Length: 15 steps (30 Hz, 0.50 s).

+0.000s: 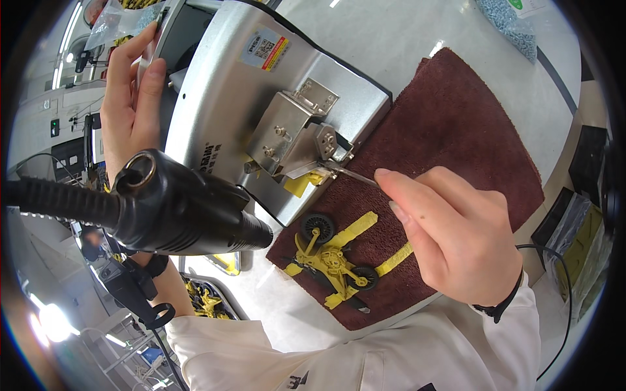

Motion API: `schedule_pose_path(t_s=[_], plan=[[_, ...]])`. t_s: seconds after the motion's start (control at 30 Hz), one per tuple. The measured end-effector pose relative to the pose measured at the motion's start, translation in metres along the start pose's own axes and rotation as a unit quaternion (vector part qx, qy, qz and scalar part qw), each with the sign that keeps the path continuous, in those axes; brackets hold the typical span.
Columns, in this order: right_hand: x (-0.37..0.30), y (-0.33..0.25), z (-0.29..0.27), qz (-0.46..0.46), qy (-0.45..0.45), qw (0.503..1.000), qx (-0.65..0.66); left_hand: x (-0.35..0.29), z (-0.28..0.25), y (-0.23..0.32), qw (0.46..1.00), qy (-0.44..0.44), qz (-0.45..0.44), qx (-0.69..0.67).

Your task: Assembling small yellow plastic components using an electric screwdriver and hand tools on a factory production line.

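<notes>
My right hand (450, 228) is closed in a pinch on slim metal tweezers (358, 176). Their tips reach the lower edge of the metal fixture (287, 127) on a silver machine (215, 104), beside a small yellow part (303, 182) held there. At the far left, my left hand (134, 98) has its fingers and thumb closed round a narrow silver-edged piece (149, 55) beside the machine; what kind of piece it is, I cannot tell. A yellow toy motorcycle (332, 260) with black wheels lies on the brown cloth (456, 130), left of my right hand.
A black nozzle (195, 202) on a ribbed hose juts in from the left, over the machine's near corner. A tray (212, 300) of yellow and black parts sits below it. Bags of blue pellets (505, 26) lie at the far right. Dark boxes (587, 163) stand right of the table.
</notes>
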State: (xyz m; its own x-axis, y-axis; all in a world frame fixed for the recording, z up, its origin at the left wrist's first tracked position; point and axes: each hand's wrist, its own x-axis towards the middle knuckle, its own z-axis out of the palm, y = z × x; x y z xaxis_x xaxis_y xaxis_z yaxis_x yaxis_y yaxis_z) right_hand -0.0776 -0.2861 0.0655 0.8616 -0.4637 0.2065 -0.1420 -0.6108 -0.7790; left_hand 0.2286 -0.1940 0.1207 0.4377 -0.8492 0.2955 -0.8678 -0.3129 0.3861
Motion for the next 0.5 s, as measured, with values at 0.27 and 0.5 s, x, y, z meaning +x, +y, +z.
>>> schedule_pose_path(t_s=[0.27,0.5], plan=[[-0.011,-0.014,0.004,0.043,-0.015,0.999,-0.025,0.002,0.002,-0.001,1.000,0.004,0.002,-0.026],[-0.011,-0.015,0.009,0.039,0.007,0.998,-0.045,0.003,0.002,-0.008,1.000,0.005,0.021,-0.016]])
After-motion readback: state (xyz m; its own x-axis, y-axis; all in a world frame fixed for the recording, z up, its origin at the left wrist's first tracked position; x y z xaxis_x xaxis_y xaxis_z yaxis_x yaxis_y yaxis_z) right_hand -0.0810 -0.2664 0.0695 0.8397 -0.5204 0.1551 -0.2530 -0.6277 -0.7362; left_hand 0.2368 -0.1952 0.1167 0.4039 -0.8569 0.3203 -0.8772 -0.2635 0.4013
